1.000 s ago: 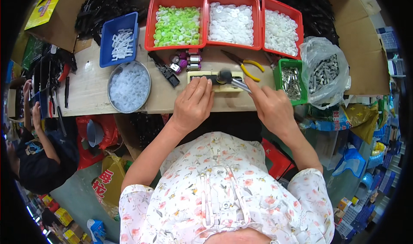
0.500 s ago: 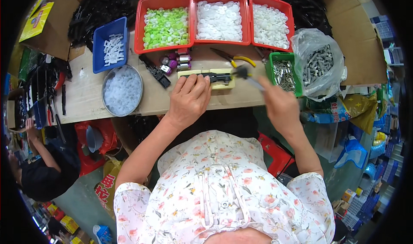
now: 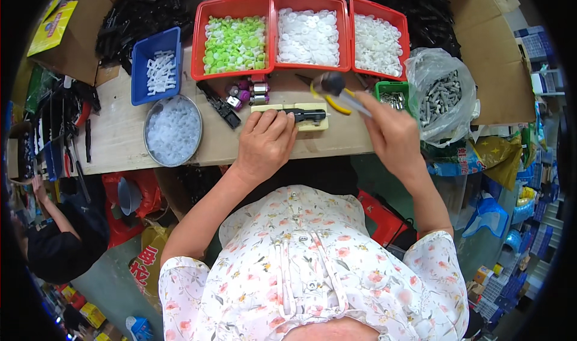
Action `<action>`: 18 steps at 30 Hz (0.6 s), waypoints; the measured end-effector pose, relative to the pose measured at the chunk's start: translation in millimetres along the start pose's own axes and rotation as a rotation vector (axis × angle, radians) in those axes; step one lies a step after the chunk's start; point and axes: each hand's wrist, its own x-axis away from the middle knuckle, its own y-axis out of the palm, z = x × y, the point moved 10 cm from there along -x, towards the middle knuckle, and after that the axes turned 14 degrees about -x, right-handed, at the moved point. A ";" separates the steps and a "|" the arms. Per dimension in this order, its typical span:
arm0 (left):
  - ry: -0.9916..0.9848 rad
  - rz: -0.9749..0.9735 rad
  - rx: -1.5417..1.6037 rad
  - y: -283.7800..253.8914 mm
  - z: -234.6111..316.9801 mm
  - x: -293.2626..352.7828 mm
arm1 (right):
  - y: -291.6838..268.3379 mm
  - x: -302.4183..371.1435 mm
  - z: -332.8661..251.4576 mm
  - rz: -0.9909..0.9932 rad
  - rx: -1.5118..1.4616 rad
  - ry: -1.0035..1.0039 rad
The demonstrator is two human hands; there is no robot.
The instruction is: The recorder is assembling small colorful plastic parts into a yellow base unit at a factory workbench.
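Left hand (image 3: pixel 267 144) grasps black part (image 3: pixel 311 115) on cream block (image 3: pixel 320 125), part jutting right of its fingers. Right hand (image 3: pixel 393 133) clenched round hammer (image 3: pixel 333 83); a stray swing could catch those fingers.

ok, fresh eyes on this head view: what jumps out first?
Three red plastic bins stand toward the back of the pale tabletop, the leftmost heaped with small green and white pieces. Nearer, the left hand holds a long black part on a cream rectangular block; the right hand grips a dark-headed hammer beside it.
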 end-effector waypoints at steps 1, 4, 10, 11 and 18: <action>0.008 0.005 0.000 -1.0 -0.1 -3.6 | -8.9 -14.6 0.7 0.080 0.003 -0.018; -0.082 -0.022 0.121 -2.0 -10.7 -11.6 | -7.0 -63.2 17.0 0.152 0.023 -0.054; -0.136 -0.116 0.248 16.5 -14.4 -20.8 | 18.8 -123.2 59.7 0.216 0.128 -0.252; -0.179 -0.127 0.302 17.3 -19.2 -18.2 | 16.5 -124.7 54.7 0.210 0.124 -0.258; -0.809 -0.058 1.097 37.0 -73.2 0.3 | 44.4 -49.1 32.5 -0.129 -0.075 -0.039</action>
